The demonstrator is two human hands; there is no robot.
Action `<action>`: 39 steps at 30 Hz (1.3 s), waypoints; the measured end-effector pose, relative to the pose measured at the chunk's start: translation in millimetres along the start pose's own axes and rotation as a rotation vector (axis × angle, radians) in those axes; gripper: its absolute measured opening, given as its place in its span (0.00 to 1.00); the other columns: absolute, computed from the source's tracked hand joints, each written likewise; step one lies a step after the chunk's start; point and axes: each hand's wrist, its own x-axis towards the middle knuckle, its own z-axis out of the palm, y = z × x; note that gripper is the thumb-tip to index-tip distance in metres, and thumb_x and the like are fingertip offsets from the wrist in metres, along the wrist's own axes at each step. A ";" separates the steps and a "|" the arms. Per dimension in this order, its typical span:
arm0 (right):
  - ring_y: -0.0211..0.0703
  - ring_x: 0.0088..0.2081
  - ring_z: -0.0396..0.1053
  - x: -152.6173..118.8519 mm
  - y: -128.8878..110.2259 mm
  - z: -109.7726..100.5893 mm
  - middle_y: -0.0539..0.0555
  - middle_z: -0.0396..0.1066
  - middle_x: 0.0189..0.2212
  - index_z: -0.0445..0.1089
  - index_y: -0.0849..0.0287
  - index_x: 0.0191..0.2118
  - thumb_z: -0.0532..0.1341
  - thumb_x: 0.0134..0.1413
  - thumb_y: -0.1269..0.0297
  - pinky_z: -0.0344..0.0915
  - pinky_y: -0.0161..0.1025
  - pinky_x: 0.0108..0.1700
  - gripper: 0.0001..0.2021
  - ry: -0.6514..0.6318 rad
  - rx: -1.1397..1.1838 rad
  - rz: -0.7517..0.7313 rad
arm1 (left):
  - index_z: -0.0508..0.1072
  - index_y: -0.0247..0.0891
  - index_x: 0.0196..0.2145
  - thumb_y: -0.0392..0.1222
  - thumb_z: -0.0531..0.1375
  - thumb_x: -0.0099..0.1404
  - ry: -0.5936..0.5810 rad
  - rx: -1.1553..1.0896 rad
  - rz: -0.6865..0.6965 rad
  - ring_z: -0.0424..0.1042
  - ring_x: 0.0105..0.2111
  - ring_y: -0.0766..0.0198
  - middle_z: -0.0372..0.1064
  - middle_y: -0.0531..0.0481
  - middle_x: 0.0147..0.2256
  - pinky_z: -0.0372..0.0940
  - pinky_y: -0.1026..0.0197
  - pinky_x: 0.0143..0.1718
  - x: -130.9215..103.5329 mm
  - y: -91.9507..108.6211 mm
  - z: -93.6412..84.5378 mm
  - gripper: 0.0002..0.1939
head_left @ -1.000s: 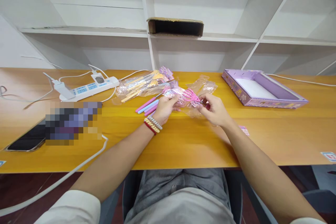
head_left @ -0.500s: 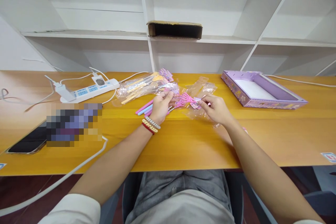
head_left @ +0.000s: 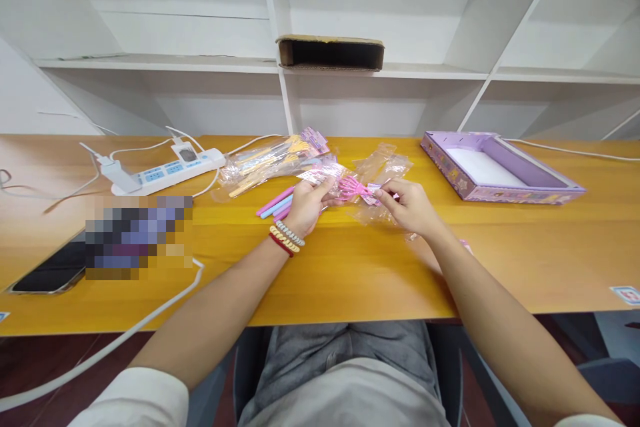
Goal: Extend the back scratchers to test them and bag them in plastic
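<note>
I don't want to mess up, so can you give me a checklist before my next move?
1. Right hand gripping: ok, fingertips pinch the small printed tag.
2. Left hand gripping the pink bundle: cannot tell, fingers are at its end, grip partly hidden.
3. Clear wrapper away from hands: not ok, it lies right by the right hand.
4. Purple box open on top: ok.
5. Phone away from hands: ok, far left.

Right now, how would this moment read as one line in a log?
left hand: holds pink bundle | right hand: pinches printed card | behind: clear plastic wrapper | farther right: open purple box
</note>
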 end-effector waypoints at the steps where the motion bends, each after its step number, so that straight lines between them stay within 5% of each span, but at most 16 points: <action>1: 0.40 0.28 0.64 -0.1 0.6 0.7 0.53 0.69 0.25 0.68 0.59 0.25 0.54 0.60 0.53 0.58 0.37 0.34 0.18 -0.004 -0.001 -0.001 | 0.71 0.30 0.30 0.45 0.67 0.53 -0.017 0.003 -0.006 0.74 0.25 0.65 0.73 0.47 0.26 0.71 0.62 0.29 -0.8 -0.2 0.7 0.15; 17: 0.39 0.28 0.63 0.6 4.2 -1.5 0.52 0.68 0.24 0.71 0.61 0.26 0.53 0.59 0.50 0.55 0.37 0.32 0.21 -0.077 0.068 0.089 | 0.73 0.30 0.39 0.45 0.64 0.58 -0.114 -0.011 -0.035 0.76 0.31 0.60 0.74 0.46 0.29 0.71 0.63 0.27 -4.6 -1.3 -0.2 0.16; 23: 0.38 0.28 0.62 0.4 5.2 1.6 0.53 0.68 0.24 0.69 0.61 0.25 0.55 0.58 0.51 0.56 0.37 0.33 0.20 -0.039 0.097 0.051 | 0.69 0.31 0.29 0.47 0.66 0.54 -0.145 0.006 -0.057 0.77 0.32 0.58 0.71 0.48 0.26 0.70 0.64 0.25 -4.0 -3.2 -1.8 0.15; 29: 0.38 0.27 0.62 -1.8 6.1 3.0 0.52 0.68 0.25 0.70 0.60 0.28 0.60 0.53 0.52 0.58 0.37 0.33 0.15 -0.018 0.120 0.032 | 0.70 0.31 0.31 0.47 0.64 0.57 -0.191 -0.005 -0.096 0.77 0.32 0.58 0.72 0.48 0.27 0.70 0.65 0.25 -6.1 -0.6 0.9 0.14; 39: 0.36 0.24 0.63 -2.7 6.9 -4.9 0.52 0.69 0.23 0.68 0.60 0.27 0.65 0.46 0.53 0.59 0.35 0.28 0.14 0.012 0.184 0.149 | 0.71 0.31 0.35 0.46 0.63 0.58 -0.087 0.014 -0.046 0.76 0.32 0.62 0.74 0.45 0.33 0.71 0.65 0.28 -2.7 1.7 -2.9 0.14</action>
